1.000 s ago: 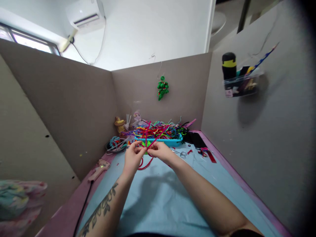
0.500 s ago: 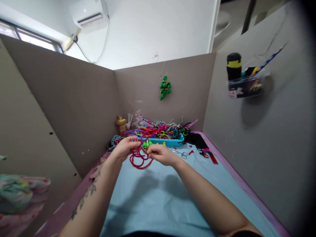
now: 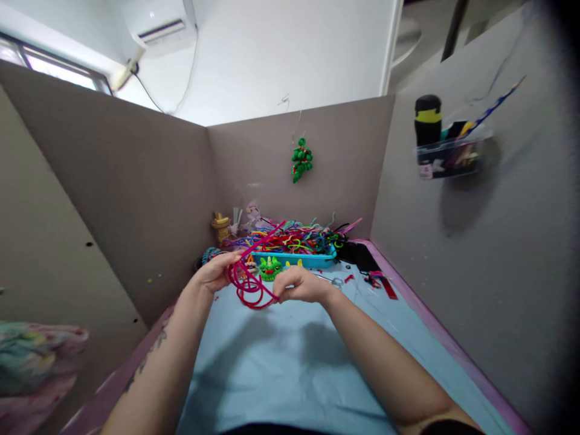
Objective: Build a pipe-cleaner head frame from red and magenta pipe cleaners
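Loops of magenta-red pipe cleaner (image 3: 254,284) hang in the air between my two hands, above the blue cloth. My left hand (image 3: 220,270) pinches the looped part on the left, and a straight end sticks up to the right from it. With closed fingers my right hand (image 3: 296,285) grips the strand at the lower right of the loops. Just behind them a green fuzzy figure (image 3: 270,269) with a face stands on the cloth. A blue tray (image 3: 312,260) heaped with many-coloured pipe cleaners (image 3: 294,238) lies farther back.
Scissors (image 3: 336,281) and a red strip (image 3: 390,288) lie right on the blue cloth (image 3: 281,386). A black flat thing (image 3: 360,257) sits at the back right. A green ornament (image 3: 301,160) hangs on the grey partition; a clear holder (image 3: 448,158) is fixed to the right one.
My left hand has moved left and slightly down, away from my right hand. The pipe cleaner loops spread wider between them, and the green figure shows more fully.
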Action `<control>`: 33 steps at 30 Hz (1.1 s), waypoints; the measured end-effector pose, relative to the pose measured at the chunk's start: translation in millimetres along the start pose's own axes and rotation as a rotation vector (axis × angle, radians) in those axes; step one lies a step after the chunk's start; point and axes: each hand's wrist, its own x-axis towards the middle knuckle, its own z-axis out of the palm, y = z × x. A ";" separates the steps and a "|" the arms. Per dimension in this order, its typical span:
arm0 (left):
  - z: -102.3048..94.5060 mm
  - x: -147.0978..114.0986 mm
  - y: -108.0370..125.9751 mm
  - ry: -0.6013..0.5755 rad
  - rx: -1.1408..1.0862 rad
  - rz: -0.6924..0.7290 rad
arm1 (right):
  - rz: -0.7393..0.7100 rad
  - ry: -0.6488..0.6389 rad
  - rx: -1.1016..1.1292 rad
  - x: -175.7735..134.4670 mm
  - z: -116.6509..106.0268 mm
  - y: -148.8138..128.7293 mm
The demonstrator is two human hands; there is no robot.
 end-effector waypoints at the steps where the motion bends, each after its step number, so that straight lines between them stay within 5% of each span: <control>1: 1.0 -0.9 1.2 -0.011 0.023 0.011 | 0.031 -0.029 -0.042 0.0 -1.5 1.3; 6: 6.3 -7.6 6.8 0.097 0.355 0.139 | 0.328 0.016 -0.453 -7.5 -20.8 -14.4; 9: 12.4 -8.9 0.8 0.141 0.608 0.204 | 0.379 0.055 -0.566 -11.8 -25.3 -36.1; 13: 29.0 -7.0 -14.4 0.004 0.765 0.222 | 0.213 0.267 -0.652 -4.5 -7.6 -47.3; 17: 44.8 -5.3 -21.6 -0.110 0.892 0.302 | 0.344 0.266 -0.731 6.6 9.2 -28.7; 19: 48.0 -6.0 -22.1 -0.012 0.984 0.437 | 0.414 0.285 -0.678 8.6 10.7 -17.0; 21: 48.4 -8.3 -23.3 0.232 1.048 0.613 | 0.433 0.362 -0.631 8.6 9.4 -8.1; 24: 47.0 -13.5 -30.3 0.514 1.104 0.689 | 0.444 0.486 -0.592 7.6 7.9 -0.8; 33: 52.8 1.8 -63.6 0.371 0.735 0.567 | 0.404 0.536 -0.383 12.8 19.1 14.0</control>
